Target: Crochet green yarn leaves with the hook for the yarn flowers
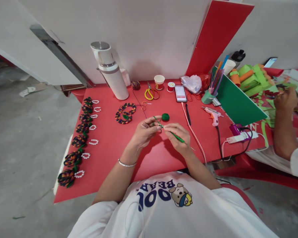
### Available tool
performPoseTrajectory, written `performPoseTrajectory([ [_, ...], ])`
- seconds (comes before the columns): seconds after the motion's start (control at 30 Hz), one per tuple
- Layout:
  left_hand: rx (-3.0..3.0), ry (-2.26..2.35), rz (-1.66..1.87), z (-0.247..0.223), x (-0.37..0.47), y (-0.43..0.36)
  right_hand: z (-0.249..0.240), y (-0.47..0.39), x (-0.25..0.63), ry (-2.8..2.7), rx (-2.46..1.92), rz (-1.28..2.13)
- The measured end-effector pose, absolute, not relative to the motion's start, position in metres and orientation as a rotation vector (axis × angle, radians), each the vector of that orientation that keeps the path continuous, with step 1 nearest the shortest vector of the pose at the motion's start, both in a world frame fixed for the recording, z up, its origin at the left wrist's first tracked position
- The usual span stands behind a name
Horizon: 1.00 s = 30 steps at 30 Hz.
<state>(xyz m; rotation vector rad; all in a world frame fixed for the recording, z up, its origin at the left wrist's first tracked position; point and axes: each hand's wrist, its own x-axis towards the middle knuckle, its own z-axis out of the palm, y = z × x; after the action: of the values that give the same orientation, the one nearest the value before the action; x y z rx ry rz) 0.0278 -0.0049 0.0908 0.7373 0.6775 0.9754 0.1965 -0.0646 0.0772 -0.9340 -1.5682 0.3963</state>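
My left hand [147, 131] is closed on green yarn, with a strand running over the raised index finger. My right hand [178, 137] grips a crochet hook [176, 137] with a green handle; its metal tip meets the yarn at the left fingertips. Just beyond the hands lies a small green yarn ball [165, 117]. A dark multicolored braided piece [125, 113] rests to the left of them. Along the table's left edge, several braided rolls [78, 141] stand in a column, with small white bead loops [93, 142] beside them.
Behind the hands are a white thermos [113, 79], yellow-handled scissors [149, 94], a paper cup [159, 82] and a phone [180, 94]. To the right are a pink glue gun [213, 115], a pen holder [208, 96], cables and a power strip [242, 137]. Another person's hand [286, 99] works at far right.
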Motion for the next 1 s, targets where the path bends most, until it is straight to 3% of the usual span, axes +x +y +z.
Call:
performPoseTrajectory([
  [0.2, 0.69, 0.672, 0.905, 0.093, 0.027, -0.006, 0.072, -0.064, 0.204, -1.624, -0.916, 0.393],
  [0.7, 0.709, 0.663, 0.645, 0.093, 0.016, 0.001, 0.066, -0.05, 0.241, -1.688, -0.772, 0.839],
  [1.0, 0.774, 0.66, 0.584, 0.095, 0.013, 0.002, 0.076, -0.044, 0.252, -1.856, -0.701, 0.817],
])
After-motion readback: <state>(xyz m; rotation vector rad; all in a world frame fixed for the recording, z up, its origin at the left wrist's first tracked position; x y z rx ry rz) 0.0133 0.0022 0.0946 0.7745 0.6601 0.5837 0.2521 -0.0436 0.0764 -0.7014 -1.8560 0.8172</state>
